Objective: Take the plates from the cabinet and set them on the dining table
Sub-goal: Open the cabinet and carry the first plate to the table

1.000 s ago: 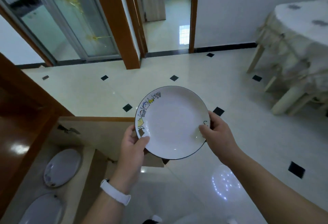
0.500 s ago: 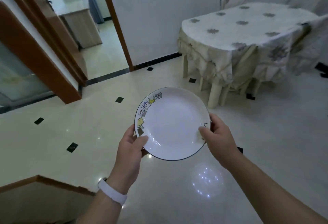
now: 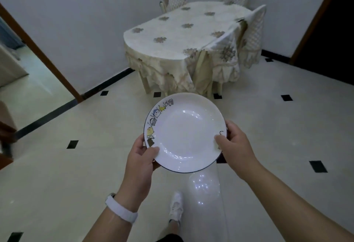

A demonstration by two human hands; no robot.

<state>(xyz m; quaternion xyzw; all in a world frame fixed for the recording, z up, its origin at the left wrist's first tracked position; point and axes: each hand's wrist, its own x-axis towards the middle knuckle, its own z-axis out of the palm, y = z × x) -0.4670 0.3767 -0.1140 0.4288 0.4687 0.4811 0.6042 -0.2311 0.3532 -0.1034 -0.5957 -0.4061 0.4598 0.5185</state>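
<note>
I hold a white plate with a dark rim and small cartoon figures along its left edge, level in front of me. My left hand grips its lower left rim, thumb on top. My right hand grips the right rim the same way. The dining table, covered by a cream flowered cloth, stands ahead against the white wall, a few steps beyond the plate. The cabinet is out of view.
Covered chairs stand around the table at its right side and behind it. A doorway with a brown frame opens at the left. Glossy tiled floor lies between me and the table. My white shoe shows below the plate.
The view has swung right, away from the open cabinet with its plates, and now faces the dining table straight on. The plate stays held in both hands.
</note>
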